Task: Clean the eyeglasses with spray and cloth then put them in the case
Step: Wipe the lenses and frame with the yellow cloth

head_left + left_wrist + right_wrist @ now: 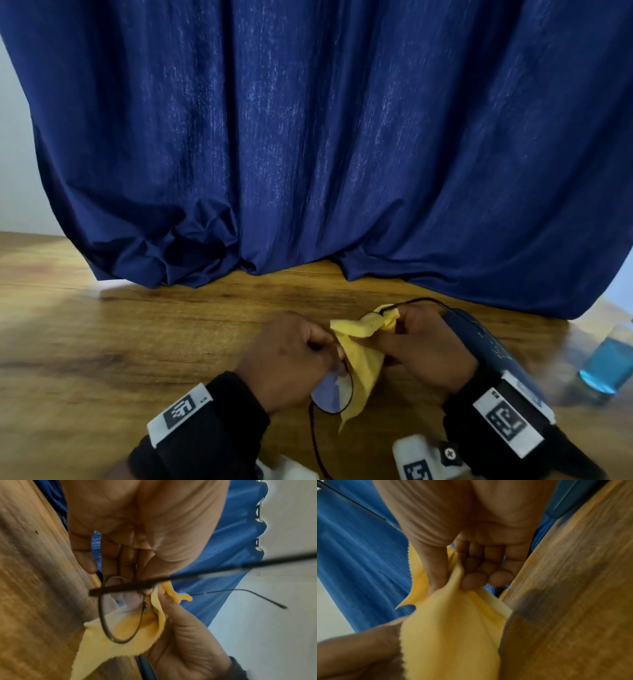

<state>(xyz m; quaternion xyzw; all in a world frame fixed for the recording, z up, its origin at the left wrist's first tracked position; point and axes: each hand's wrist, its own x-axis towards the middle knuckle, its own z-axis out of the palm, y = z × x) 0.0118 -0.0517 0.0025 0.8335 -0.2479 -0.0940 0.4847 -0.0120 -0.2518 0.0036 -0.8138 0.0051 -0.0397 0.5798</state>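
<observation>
Thin dark-rimmed eyeglasses (330, 394) are held above the wooden table (137, 342) between both hands. My left hand (318, 339) pinches the frame beside one round lens (121, 615), and the temples stick out unfolded. My right hand (387, 337) pinches a yellow cloth (363, 363) folded over the other lens, thumb on one side and fingers on the other (452, 580). That lens is hidden under the cloth (453, 628). A dark blue case (486, 342) lies on the table just behind my right wrist. The spray bottle (606, 363) with blue liquid stands at the right edge.
A dark blue curtain (308, 137) hangs down onto the back of the table. A white wall shows at the far left. Bare wood lies to the left of my hands.
</observation>
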